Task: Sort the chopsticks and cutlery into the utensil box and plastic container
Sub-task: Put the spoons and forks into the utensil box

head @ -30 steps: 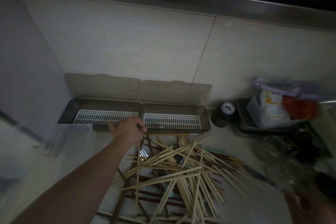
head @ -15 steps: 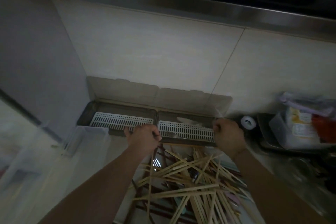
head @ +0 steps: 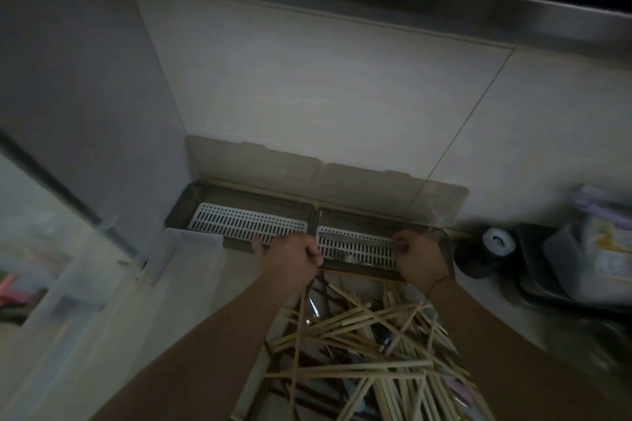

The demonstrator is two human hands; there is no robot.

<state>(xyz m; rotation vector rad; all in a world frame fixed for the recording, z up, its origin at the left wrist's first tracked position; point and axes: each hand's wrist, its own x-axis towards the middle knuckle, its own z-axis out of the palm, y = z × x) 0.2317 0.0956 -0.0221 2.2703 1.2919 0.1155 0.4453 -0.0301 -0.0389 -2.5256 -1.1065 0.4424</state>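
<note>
Gripping seems to be what's going on at the utensil box, both hands parked on its near rim. The left hand is curled over the front edge about where the two compartments meet, same as a second ago. The right hand is the new bit: a second ago it was down by the bottom corner, and now it's been brought up and clenched at the right compartment, though exactly what's pinched can't be made out. So the box looks like it's being squared up, not filled. A fork or similar can just be seen on the white grate between the hands. The chopsticks are heaped just below both wrists, unsorted. The plastic container sits off to the left of the left hand. Further right, a pouch with a printed label is visible, but nothing on it can be read.
</note>
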